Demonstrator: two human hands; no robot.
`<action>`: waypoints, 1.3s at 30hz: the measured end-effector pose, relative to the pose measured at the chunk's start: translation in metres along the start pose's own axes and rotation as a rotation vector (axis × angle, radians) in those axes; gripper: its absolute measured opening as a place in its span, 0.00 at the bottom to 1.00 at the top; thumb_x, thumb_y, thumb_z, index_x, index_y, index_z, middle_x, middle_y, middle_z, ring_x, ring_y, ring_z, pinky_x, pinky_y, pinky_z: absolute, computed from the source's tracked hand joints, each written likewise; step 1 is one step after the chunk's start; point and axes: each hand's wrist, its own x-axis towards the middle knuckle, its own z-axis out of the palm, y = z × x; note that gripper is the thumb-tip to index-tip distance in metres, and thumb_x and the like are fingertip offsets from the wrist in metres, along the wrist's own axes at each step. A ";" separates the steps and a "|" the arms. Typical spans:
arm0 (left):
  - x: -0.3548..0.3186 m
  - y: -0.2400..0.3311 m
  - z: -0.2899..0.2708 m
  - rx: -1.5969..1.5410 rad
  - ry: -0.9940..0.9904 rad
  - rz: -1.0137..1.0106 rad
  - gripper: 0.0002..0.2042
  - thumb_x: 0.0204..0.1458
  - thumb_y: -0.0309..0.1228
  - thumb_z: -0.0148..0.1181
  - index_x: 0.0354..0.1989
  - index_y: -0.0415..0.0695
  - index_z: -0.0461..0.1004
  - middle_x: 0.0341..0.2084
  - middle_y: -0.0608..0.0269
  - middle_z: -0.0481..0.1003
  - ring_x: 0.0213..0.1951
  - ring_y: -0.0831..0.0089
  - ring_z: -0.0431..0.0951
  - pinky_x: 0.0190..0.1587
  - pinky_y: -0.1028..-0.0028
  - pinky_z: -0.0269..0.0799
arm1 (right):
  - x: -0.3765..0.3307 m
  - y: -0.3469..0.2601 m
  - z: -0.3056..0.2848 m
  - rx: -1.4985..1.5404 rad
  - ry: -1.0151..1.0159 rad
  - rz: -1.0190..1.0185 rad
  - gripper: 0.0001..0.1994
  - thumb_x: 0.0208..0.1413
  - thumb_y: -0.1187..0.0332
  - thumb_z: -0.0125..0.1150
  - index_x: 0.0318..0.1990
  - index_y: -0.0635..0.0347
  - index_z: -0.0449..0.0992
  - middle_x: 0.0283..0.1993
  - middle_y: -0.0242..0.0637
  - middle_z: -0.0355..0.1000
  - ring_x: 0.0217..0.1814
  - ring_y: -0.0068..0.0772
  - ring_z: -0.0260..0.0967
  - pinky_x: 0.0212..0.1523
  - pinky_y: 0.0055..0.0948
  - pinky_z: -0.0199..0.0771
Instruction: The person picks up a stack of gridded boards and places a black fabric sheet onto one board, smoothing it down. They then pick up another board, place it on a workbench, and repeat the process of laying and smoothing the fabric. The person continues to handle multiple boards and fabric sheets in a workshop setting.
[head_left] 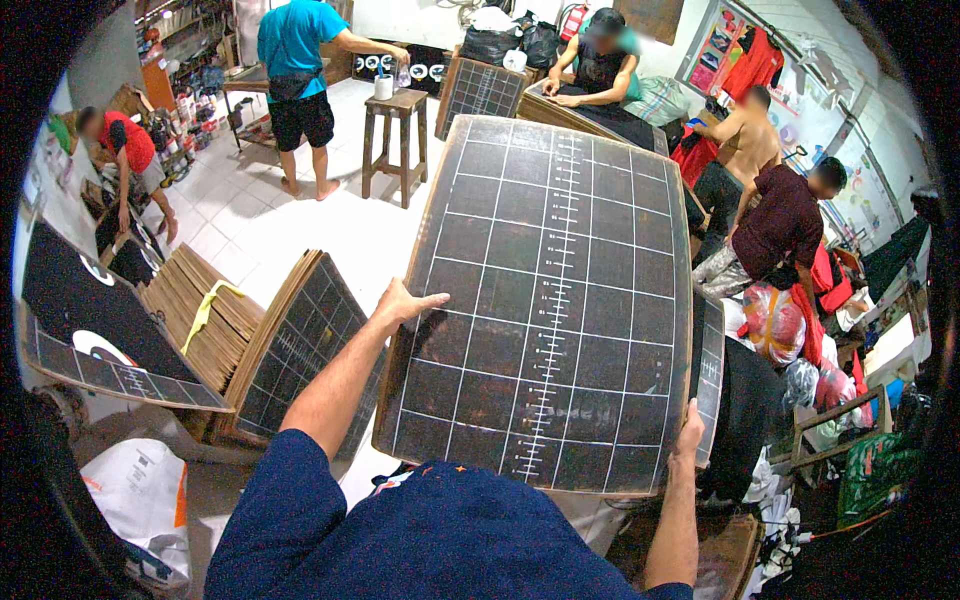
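A large dark board (pixel 560 330) with a white grid and a ruler-like scale down its middle is held up in front of my body. My left hand (pixel 405 303) grips its left edge, with the thumb lying on the dark face and the other fingers hidden behind. Lower down on the opposite side, my right hand (pixel 688 436) is closed around the right edge; most of its fingers are out of sight. Another gridded board (pixel 709 375) shows partly behind the right edge.
To the left leans a stack of gridded boards (pixel 300 345) beside brown sheets (pixel 190 300) with a yellow strip. A wooden stool (pixel 395 120) stands ahead near a person in blue (pixel 300 45). Several other people work around the room. Wrapped bundles (pixel 775 322) lie right; a white sack (pixel 135 510) sits lower left.
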 end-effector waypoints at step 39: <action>-0.027 -0.009 -0.009 -0.278 0.020 0.150 0.49 0.32 0.41 0.86 0.60 0.29 0.63 0.54 0.42 0.74 0.55 0.60 0.76 0.59 0.62 0.73 | -0.066 -0.102 0.017 -0.297 -0.124 -0.188 0.17 0.57 0.62 0.73 0.47 0.61 0.74 0.40 0.31 0.76 0.40 0.21 0.71 0.44 0.25 0.71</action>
